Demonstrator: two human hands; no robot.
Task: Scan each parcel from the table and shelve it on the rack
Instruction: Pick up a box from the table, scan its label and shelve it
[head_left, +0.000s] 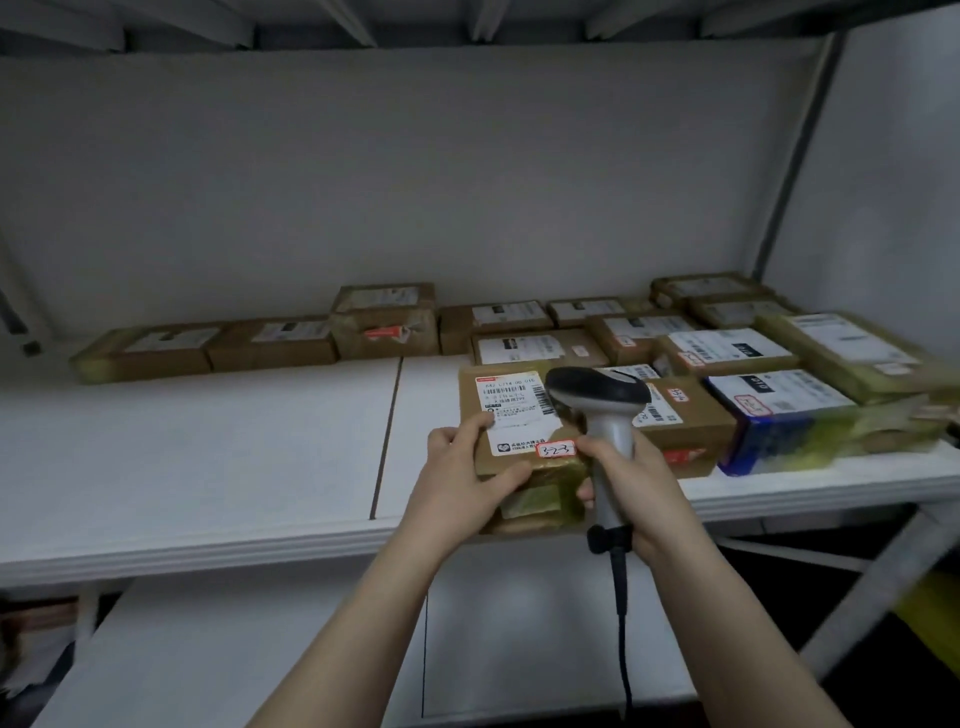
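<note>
While the left grip (457, 467) clasps a brown, white-labelled parcel (514, 415), the right grip (644, 478) curls round the scanner (597, 395).

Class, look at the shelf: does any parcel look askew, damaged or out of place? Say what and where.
Nothing spilled. The parcel gripped by the left hand juts past the front edge of the shelf, unlike the rest. The taller box in the back row shows crumpled tape on its front.

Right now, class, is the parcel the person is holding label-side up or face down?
Label-side up. The parcel shows its white shipping label and red-edged sticker on top, with the left hand gripping a corner.
</note>
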